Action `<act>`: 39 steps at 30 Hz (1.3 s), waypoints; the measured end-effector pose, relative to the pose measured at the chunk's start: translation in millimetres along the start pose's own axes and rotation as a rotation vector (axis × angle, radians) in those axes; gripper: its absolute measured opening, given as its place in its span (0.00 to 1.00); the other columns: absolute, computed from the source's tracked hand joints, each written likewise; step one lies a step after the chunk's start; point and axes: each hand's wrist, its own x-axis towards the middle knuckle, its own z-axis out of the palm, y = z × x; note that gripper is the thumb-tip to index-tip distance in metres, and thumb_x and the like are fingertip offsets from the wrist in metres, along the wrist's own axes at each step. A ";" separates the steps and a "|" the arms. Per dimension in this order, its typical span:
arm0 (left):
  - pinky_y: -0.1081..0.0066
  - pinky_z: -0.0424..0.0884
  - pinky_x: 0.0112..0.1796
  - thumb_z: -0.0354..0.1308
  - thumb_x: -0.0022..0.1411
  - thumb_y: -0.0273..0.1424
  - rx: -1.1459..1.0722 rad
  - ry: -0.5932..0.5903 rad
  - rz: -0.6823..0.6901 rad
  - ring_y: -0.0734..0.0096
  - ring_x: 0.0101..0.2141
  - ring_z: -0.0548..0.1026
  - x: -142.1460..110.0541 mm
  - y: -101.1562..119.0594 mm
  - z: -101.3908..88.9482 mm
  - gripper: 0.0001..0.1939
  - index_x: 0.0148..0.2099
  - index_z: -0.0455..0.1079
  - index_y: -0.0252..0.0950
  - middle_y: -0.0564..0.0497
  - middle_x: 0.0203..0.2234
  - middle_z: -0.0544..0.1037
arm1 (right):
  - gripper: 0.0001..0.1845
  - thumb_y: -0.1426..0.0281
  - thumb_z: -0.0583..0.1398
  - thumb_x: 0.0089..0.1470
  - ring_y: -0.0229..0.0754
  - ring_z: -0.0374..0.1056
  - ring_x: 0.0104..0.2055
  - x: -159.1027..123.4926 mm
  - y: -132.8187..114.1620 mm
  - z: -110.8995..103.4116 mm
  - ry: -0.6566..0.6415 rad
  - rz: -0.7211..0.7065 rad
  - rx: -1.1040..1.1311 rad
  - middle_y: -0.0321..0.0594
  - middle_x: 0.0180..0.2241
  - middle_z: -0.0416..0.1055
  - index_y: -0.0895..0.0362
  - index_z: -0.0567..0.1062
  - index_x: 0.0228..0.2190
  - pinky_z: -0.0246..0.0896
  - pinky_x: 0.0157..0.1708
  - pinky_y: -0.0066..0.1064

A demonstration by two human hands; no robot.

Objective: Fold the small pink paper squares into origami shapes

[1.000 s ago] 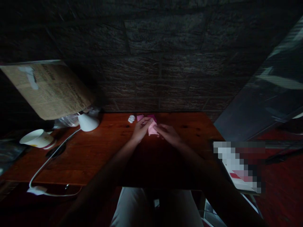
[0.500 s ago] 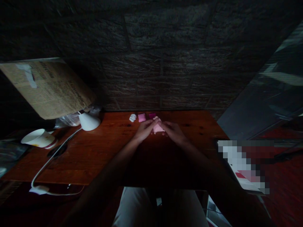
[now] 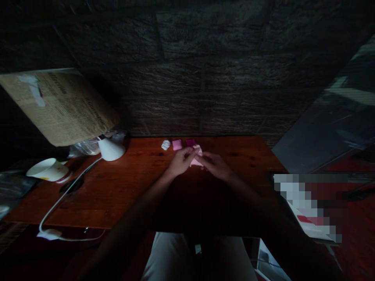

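A pale pink, soft-looking piece [image 3: 197,160] with an uneven edge is pinched between both hands above the table; its material is hard to tell in this dim light. My left hand [image 3: 179,160] grips it from the left with thumb and fingers. From the right, my right hand [image 3: 216,164] closes on the same piece, its thumb on top. Just beyond the hands lie a crumpled white lump [image 3: 165,144], a pink square piece [image 3: 177,144] and a dark magenta piece [image 3: 190,142], the last partly behind the held piece.
On the wooden table's [image 3: 125,195] left stand a lamp with a white base [image 3: 110,150] and printed shade [image 3: 70,105], and a tilted paper cup [image 3: 45,169]. A white cord [image 3: 63,195] crosses the table. A brick wall [image 3: 181,78] rises behind; a blurred-out object [image 3: 307,218] is at right.
Both hands have kept hold of the pale pink piece while the fingers shifted on it. The pink square came fully into sight beyond the left hand. The view swung slightly.
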 end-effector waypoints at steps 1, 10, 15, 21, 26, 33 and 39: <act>0.70 0.68 0.30 0.55 0.67 0.48 0.011 -0.004 0.006 0.68 0.27 0.72 -0.2 0.0 -0.3 0.20 0.33 0.73 0.38 0.52 0.24 0.76 | 0.24 0.47 0.62 0.54 0.39 0.70 0.28 0.5 0.8 -0.3 -0.003 0.003 0.007 0.36 0.27 0.75 0.56 0.77 0.35 0.62 0.28 0.30; 0.71 0.60 0.23 0.55 0.66 0.53 -0.026 0.001 -0.019 0.72 0.21 0.66 -0.6 -0.5 -1.8 0.24 0.28 0.68 0.39 0.55 0.19 0.68 | 0.22 0.49 0.63 0.54 0.41 0.71 0.33 3.4 3.6 0.5 -0.023 -0.010 0.095 0.38 0.33 0.77 0.55 0.78 0.37 0.66 0.34 0.33; 0.68 0.65 0.28 0.47 0.70 0.54 0.027 0.065 -0.073 0.67 0.24 0.70 0.5 -2.0 -5.0 0.28 0.30 0.70 0.39 0.53 0.20 0.71 | 0.22 0.48 0.64 0.53 0.41 0.70 0.32 6.3 6.8 -2.0 0.031 -0.025 0.082 0.37 0.30 0.76 0.55 0.77 0.34 0.65 0.33 0.32; 0.67 0.64 0.30 0.48 0.70 0.52 0.087 0.004 -0.049 0.68 0.24 0.68 -0.6 1.5 -6.3 0.26 0.28 0.67 0.40 0.53 0.19 0.69 | 0.26 0.44 0.64 0.50 0.39 0.67 0.29 9.3 10.9 -7.2 0.113 -0.017 0.115 0.35 0.28 0.73 0.55 0.76 0.33 0.65 0.32 0.32; 0.70 0.63 0.27 0.52 0.68 0.52 -0.037 -0.146 -0.041 0.72 0.22 0.67 -2.6 1.6 -0.1 0.23 0.31 0.69 0.38 0.55 0.20 0.70 | 0.29 0.42 0.65 0.49 0.38 0.67 0.28 8.1 9.8 -5.5 0.130 -0.027 0.133 0.36 0.28 0.74 0.55 0.78 0.33 0.64 0.30 0.31; 0.73 0.63 0.25 0.54 0.64 0.57 -0.139 -0.169 -0.135 0.76 0.21 0.66 -0.7 -4.9 1.1 0.27 0.33 0.69 0.36 0.55 0.21 0.70 | 0.30 0.40 0.63 0.50 0.39 0.67 0.26 7.1 8.3 -4.5 0.163 0.025 0.117 0.34 0.26 0.73 0.55 0.78 0.35 0.63 0.28 0.31; 0.74 0.62 0.24 0.57 0.63 0.56 -0.181 -0.153 -0.170 0.77 0.20 0.67 0.1 -2.4 1.7 0.27 0.33 0.70 0.35 0.56 0.20 0.70 | 0.35 0.34 0.55 0.52 0.41 0.68 0.25 5.8 5.6 -10.1 0.207 0.043 -0.055 0.37 0.23 0.72 0.55 0.74 0.24 0.61 0.28 0.33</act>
